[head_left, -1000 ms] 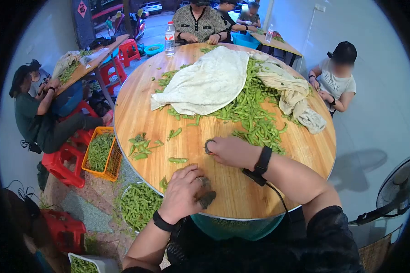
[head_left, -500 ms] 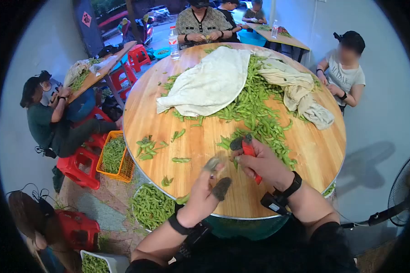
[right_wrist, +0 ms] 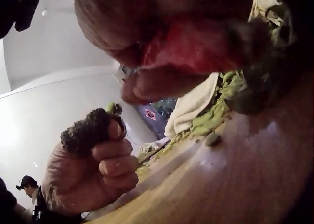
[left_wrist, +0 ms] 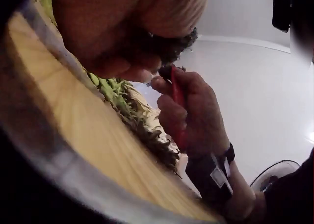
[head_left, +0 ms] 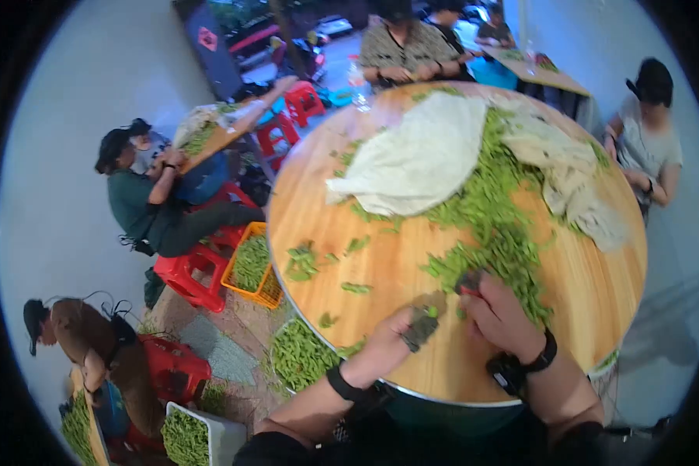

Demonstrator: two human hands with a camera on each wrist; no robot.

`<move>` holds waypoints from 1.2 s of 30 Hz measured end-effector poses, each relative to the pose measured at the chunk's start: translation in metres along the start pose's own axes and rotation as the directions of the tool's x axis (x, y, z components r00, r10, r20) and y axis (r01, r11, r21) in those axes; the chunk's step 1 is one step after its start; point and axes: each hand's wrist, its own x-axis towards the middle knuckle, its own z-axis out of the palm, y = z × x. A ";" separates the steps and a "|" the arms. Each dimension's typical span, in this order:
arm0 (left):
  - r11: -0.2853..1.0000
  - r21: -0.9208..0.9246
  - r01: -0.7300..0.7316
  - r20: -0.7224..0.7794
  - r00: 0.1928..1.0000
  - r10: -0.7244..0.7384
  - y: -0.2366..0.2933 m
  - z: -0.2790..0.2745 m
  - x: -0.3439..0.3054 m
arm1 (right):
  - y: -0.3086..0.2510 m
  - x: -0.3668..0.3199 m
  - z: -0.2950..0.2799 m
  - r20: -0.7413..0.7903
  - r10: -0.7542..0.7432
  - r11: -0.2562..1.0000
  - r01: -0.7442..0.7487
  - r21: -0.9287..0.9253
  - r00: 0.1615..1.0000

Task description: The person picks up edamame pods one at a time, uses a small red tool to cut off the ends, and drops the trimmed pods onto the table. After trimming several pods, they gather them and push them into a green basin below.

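Observation:
My left hand [head_left: 392,340] is above the near part of the round table, a dark cover on its thumb. A green pod [right_wrist: 114,107] pokes out between that thumb and the curled fingers in the right wrist view. To its right, my right hand [head_left: 506,320] grips a red tool [left_wrist: 177,94], seen along the palm in the left wrist view; dark covering shows at its fingertips. The two hands are apart. Just beyond the right hand lies a heap of green pods [head_left: 485,206], partly under a white cloth [head_left: 419,155].
A beige cloth [head_left: 559,159] lies at the table's right. Loose pods [head_left: 301,262] dot its left side. On the floor at left are a yellow crate [head_left: 266,289], a white bin [head_left: 224,441] and red stools [head_left: 190,272]. Several people sit around.
The head view has swung, shifting the table rightward. My left hand, its fingers blurred and apart half a second ago, now pinches a pod. My right hand keeps the red tool, now nearer the heap.

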 end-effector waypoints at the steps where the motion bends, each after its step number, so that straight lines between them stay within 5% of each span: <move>1: 0.999 -0.034 0.005 0.004 1.000 -0.005 0.003 -0.002 -0.001 | 0.008 -0.002 -0.003 0.079 -0.196 0.961 0.207 -0.184 0.978; 3: 0.996 -0.078 0.045 0.037 0.998 -0.042 0.004 -0.003 -0.004 | 0.000 -0.007 0.000 0.127 -0.089 0.988 0.104 -0.113 0.988; 5: 0.984 0.129 -0.123 0.010 0.992 0.123 0.005 -0.005 -0.006 | -0.009 -0.008 0.002 0.186 -0.028 0.998 0.037 -0.045 0.982; 7: 0.984 0.154 -0.094 0.019 0.996 0.092 0.007 -0.004 -0.010 | -0.013 -0.008 0.004 0.371 0.125 0.985 -0.160 0.064 0.920; 10: 0.979 0.188 -0.085 0.003 0.996 0.086 0.008 -0.003 -0.013 | -0.014 -0.008 0.007 0.417 0.128 0.971 -0.199 0.132 0.900; 14: 0.977 0.166 -0.136 0.005 0.991 0.137 0.003 -0.005 -0.013 | 0.001 -0.009 0.013 0.432 0.058 0.976 -0.142 0.167 0.900; 16: 0.974 0.193 -0.122 0.009 0.992 0.123 0.002 -0.007 -0.014 | 0.007 -0.008 0.018 0.349 -0.171 0.983 0.137 0.121 0.921; 17: 0.969 0.220 -0.114 0.012 0.993 0.114 0.002 -0.007 -0.014 | 0.005 -0.010 0.016 0.349 -0.171 0.983 0.136 0.122 0.921; 19: 0.973 0.191 -0.126 -0.038 0.990 0.136 0.005 -0.006 -0.014 | -0.013 -0.013 0.011 0.289 0.110 0.994 -0.102 -0.044 0.951; 22: 0.980 0.146 -0.138 -0.080 0.985 0.151 0.011 -0.005 -0.014 | 0.005 -0.015 0.010 0.163 0.011 0.994 -0.029 0.109 0.987; 26: 0.985 0.123 -0.124 -0.061 0.989 0.132 0.010 -0.002 -0.016 | 0.002 -0.013 0.012 0.136 -0.085 0.996 0.086 -0.003 0.987; 36: 0.976 0.191 -0.108 -0.033 0.993 0.117 0.014 -0.002 -0.016 | -0.020 -0.016 0.011 0.357 0.096 0.992 -0.120 0.046 0.929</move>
